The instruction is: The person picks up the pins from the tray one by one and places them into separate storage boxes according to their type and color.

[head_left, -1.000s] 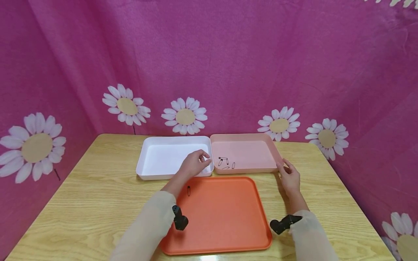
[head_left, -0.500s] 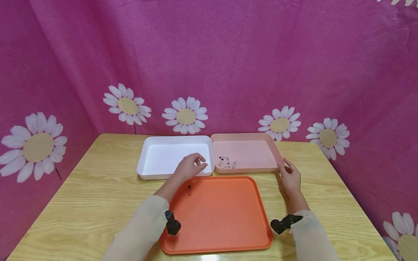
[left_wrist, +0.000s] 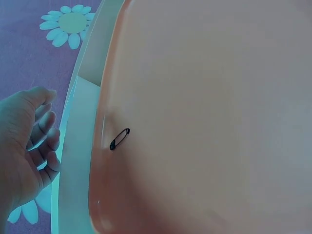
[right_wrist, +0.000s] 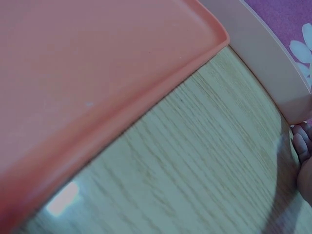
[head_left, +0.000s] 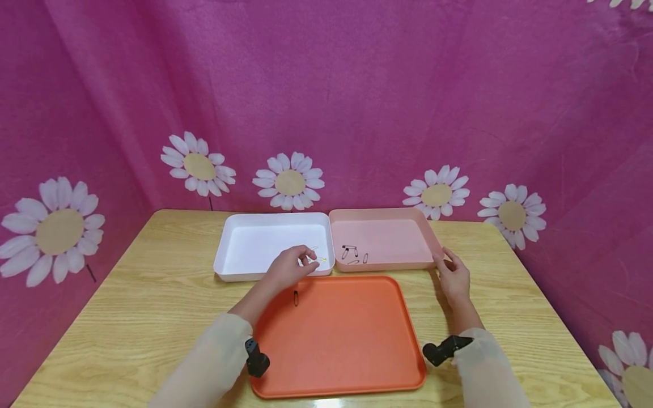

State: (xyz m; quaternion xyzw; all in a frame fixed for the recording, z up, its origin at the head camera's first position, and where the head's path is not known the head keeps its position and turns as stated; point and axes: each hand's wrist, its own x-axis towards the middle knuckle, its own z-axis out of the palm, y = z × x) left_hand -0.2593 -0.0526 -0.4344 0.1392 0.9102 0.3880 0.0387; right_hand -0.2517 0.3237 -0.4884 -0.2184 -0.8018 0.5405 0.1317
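Observation:
Over the front right part of the white tray [head_left: 250,246], my left hand [head_left: 288,267] hangs with loosely bent fingers; nothing shows between them in the left wrist view. Gold safety pins [head_left: 323,259] lie in that tray beside its fingertips, partly hidden by them. My right hand [head_left: 454,280] touches the front right corner of the pink tray [head_left: 393,238] from outside, its fingers only partly seen in the right wrist view. Several black safety pins [head_left: 349,249] lie in the pink tray's left front part. One black safety pin [left_wrist: 120,139] lies on the orange tray [head_left: 342,340], near its far left corner.
The white and pink trays stand side by side at the back of the wooden table [head_left: 127,306], with the orange tray in front of them. A pink curtain [head_left: 326,102] with daisies closes off the back and sides.
My left hand has drawn back left and slightly toward me over the white tray, and gold safety pins have come into sight by its fingertips. The right hand stays at the pink tray's corner.

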